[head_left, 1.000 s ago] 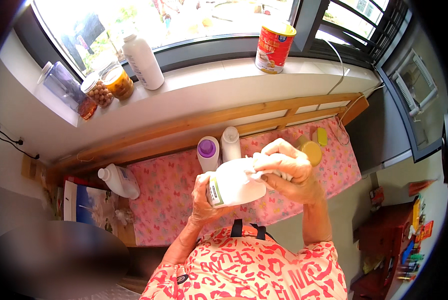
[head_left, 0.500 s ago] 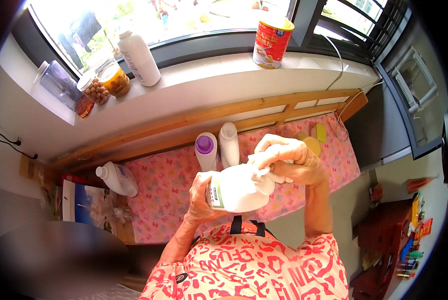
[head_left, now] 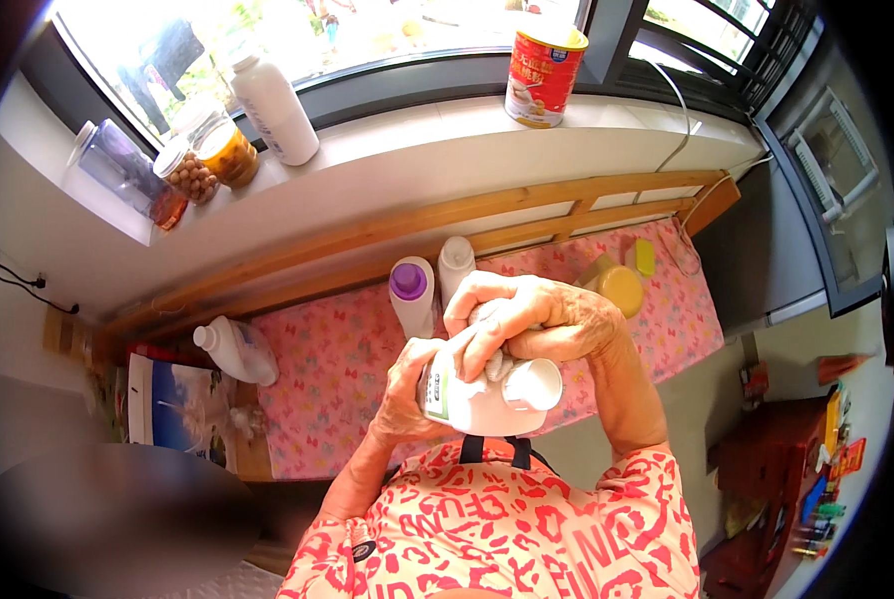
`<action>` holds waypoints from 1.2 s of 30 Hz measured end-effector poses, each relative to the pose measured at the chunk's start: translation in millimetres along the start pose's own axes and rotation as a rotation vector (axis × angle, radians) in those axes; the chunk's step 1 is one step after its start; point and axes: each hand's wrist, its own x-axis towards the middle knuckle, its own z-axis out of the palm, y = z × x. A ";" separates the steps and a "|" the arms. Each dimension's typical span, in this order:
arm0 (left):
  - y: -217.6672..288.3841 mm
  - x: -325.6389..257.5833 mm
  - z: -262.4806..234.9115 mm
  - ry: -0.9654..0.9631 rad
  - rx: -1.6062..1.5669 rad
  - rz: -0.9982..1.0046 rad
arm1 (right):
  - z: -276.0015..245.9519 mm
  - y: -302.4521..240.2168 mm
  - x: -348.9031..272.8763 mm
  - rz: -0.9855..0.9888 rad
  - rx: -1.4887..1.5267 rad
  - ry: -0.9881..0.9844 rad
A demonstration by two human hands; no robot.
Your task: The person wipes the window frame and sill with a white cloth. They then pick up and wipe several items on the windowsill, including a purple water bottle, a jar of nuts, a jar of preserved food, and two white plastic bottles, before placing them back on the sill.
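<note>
A white plastic bottle (head_left: 487, 412) with a label near its base lies tilted in front of my chest, its white cap (head_left: 534, 385) pointing right. My left hand (head_left: 404, 397) is wrapped round its bottom end. My right hand (head_left: 547, 317) presses a whitish cloth (head_left: 498, 367) against the upper side, fingers bent over it; part of the cloth is hidden beneath them. Just beyond the hands stand a white bottle with a purple cap (head_left: 409, 283) and a plain white bottle (head_left: 456, 262). Right of my right hand is a container with a yellow lid (head_left: 622, 291).
A pink patterned cloth (head_left: 307, 419) covers the table, backed by a wooden rail (head_left: 367, 235). A white jug (head_left: 242, 351) leans at the left, a yellow block (head_left: 645, 258) lies far right. The sill holds a red tin (head_left: 544, 80), jars (head_left: 193, 178) and a tall white bottle (head_left: 275, 110).
My right hand has moved left with the cloth, from the bottle's neck end onto its body. The bottle has turned slightly, and its white cap now shows.
</note>
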 end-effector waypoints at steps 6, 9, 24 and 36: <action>-1.8 -0.4 -3.2 0.005 -0.061 -0.057 | 3.5 14.3 -13.0 -0.039 0.184 0.154; -1.6 -4.2 -2.6 0.035 -0.132 -0.155 | 12.6 26.4 -21.7 -0.058 0.268 0.353; 7.4 6.3 -7.5 0.233 -0.571 -0.491 | 104.7 42.8 -0.3 -0.209 -0.754 0.961; 9.3 -1.9 -4.7 0.243 -0.764 -0.496 | 58.4 35.1 40.4 0.009 0.160 1.036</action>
